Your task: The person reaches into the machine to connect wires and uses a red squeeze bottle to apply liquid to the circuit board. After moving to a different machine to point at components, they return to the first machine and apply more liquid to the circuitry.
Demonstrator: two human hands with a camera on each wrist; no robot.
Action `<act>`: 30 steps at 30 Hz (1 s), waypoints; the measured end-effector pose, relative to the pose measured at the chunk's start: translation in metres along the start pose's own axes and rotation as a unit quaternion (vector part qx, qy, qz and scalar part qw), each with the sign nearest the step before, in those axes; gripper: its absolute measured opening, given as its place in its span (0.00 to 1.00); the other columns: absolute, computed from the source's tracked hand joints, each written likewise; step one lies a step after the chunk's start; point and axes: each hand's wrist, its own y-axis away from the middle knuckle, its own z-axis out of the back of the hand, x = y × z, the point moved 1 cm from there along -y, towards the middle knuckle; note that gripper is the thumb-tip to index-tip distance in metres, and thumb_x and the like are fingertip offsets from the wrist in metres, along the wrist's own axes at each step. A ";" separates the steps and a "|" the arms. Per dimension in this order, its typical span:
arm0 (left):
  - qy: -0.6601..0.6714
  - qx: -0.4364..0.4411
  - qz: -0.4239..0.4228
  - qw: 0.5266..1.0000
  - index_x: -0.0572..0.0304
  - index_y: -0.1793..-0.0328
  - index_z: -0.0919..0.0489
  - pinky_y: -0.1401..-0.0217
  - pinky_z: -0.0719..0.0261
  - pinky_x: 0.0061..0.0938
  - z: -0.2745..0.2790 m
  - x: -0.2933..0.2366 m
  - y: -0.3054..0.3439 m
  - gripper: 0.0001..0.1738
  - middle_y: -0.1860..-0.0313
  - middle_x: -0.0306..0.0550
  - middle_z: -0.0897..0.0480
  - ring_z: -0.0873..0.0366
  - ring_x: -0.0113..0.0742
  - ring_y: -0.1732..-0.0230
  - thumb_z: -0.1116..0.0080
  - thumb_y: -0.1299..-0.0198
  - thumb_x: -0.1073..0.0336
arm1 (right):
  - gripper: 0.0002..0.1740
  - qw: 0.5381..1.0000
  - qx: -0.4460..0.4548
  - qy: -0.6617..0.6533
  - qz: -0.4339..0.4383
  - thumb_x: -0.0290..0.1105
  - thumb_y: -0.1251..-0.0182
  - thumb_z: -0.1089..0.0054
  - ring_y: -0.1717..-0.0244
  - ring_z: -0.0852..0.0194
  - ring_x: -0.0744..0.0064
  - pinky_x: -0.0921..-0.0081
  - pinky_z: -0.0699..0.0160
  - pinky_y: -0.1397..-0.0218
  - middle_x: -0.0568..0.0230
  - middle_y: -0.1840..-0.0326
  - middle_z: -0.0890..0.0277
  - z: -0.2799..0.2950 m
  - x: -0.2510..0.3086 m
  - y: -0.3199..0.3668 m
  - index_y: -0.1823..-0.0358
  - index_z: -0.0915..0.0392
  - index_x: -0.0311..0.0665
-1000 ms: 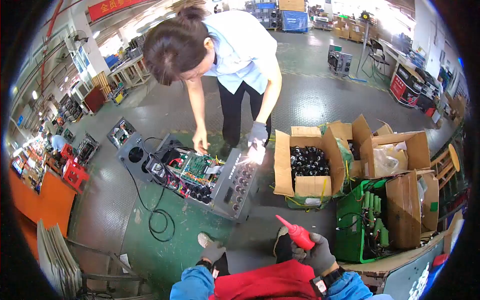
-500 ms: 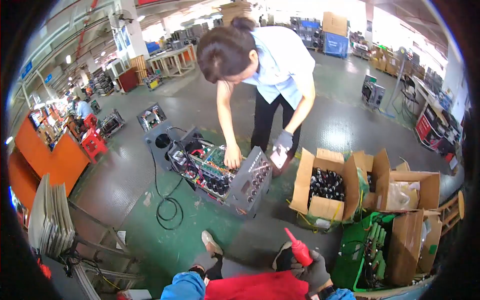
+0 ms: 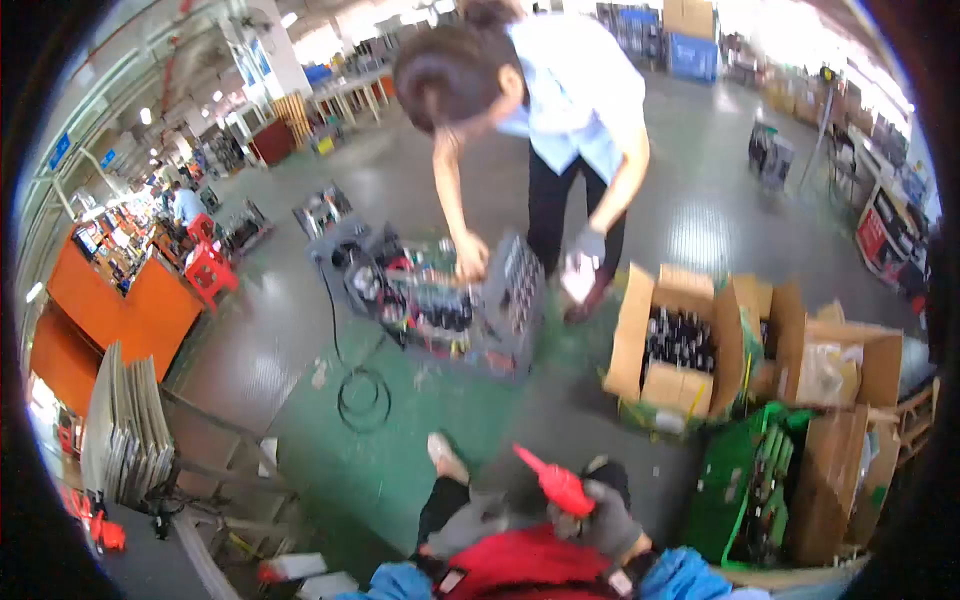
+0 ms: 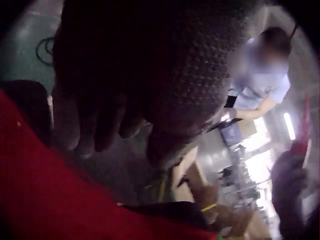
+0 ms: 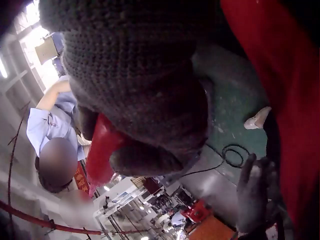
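My gloved right hand [image 3: 612, 522] grips a red squeeze bottle [image 3: 563, 490] over my lap. The bottle's pointed nozzle tilts up and to the left. In the right wrist view, curled fingers wrap the red bottle [image 5: 102, 145]. My gloved left hand [image 3: 470, 522] is over my left thigh, apart from the bottle. Its fingers [image 4: 115, 120] hang loosely with nothing in them in the left wrist view. Red cloth [image 3: 530, 565] covers my lap.
Ahead, another person [image 3: 575, 90] bends over an opened grey machine [image 3: 490, 340], one bare hand inside it and a bright white object in the gloved other. Cardboard boxes [image 3: 625, 330] and a green crate [image 3: 720, 500] stand right. Stacked panels [image 3: 125, 430] are at left; a coiled cable [image 3: 365, 400] lies on the floor.
My left hand has come inward toward the right one, and the bottle leans further left. The other person's gloved hand has moved off the machine's front panel to beside it. My view has shifted.
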 end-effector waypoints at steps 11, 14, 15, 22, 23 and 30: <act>0.423 -0.006 -0.005 0.906 0.65 0.35 0.25 0.43 0.20 0.32 -0.068 -0.114 -0.002 0.28 0.45 0.46 0.19 0.20 0.34 0.46 0.33 0.42 0.68 | 0.28 0.992 0.093 -0.021 -0.077 0.58 0.25 0.49 0.64 0.22 0.72 0.74 0.21 0.59 0.67 0.59 0.21 0.020 -0.052 0.033 0.41 0.25 0.41; 0.381 -0.013 0.008 0.924 0.64 0.38 0.24 0.40 0.21 0.35 -0.074 -0.128 0.004 0.25 0.42 0.49 0.19 0.20 0.37 0.42 0.32 0.42 0.68 | 0.29 0.992 0.087 0.026 -0.086 0.59 0.23 0.51 0.63 0.19 0.73 0.73 0.19 0.58 0.66 0.57 0.17 0.027 -0.045 0.046 0.40 0.25 0.41; 0.350 -0.011 0.009 0.937 0.64 0.39 0.23 0.40 0.21 0.36 -0.075 -0.132 0.005 0.25 0.42 0.49 0.19 0.21 0.38 0.42 0.32 0.43 0.67 | 0.29 0.992 0.083 0.041 -0.089 0.59 0.23 0.51 0.63 0.19 0.73 0.74 0.18 0.58 0.65 0.57 0.17 0.027 -0.043 0.049 0.40 0.25 0.41; 0.435 -0.174 -0.037 0.882 0.63 0.47 0.21 0.43 0.21 0.33 -0.075 -0.114 0.016 0.14 0.53 0.43 0.16 0.18 0.36 0.51 0.36 0.38 0.71 | 0.21 0.986 0.014 0.131 -0.102 0.49 0.21 0.52 0.67 0.21 0.73 0.78 0.21 0.64 0.63 0.58 0.16 0.026 -0.026 0.057 0.44 0.23 0.39; 0.442 -0.194 -0.032 0.875 0.63 0.48 0.20 0.44 0.21 0.33 -0.079 -0.101 0.015 0.14 0.53 0.43 0.16 0.18 0.36 0.51 0.36 0.39 0.71 | 0.19 0.988 -0.003 0.119 -0.095 0.46 0.21 0.51 0.68 0.23 0.75 0.79 0.22 0.65 0.65 0.61 0.17 0.029 -0.020 0.067 0.46 0.23 0.40; 0.352 -0.200 0.063 0.912 0.61 0.51 0.21 0.47 0.21 0.28 -0.098 -0.100 0.026 0.13 0.58 0.41 0.16 0.18 0.31 0.54 0.31 0.41 0.71 | 0.08 0.991 -0.091 -0.087 -0.048 0.36 0.24 0.51 0.76 0.39 0.79 0.80 0.30 0.73 0.74 0.74 0.37 0.124 -0.012 0.081 0.63 0.30 0.43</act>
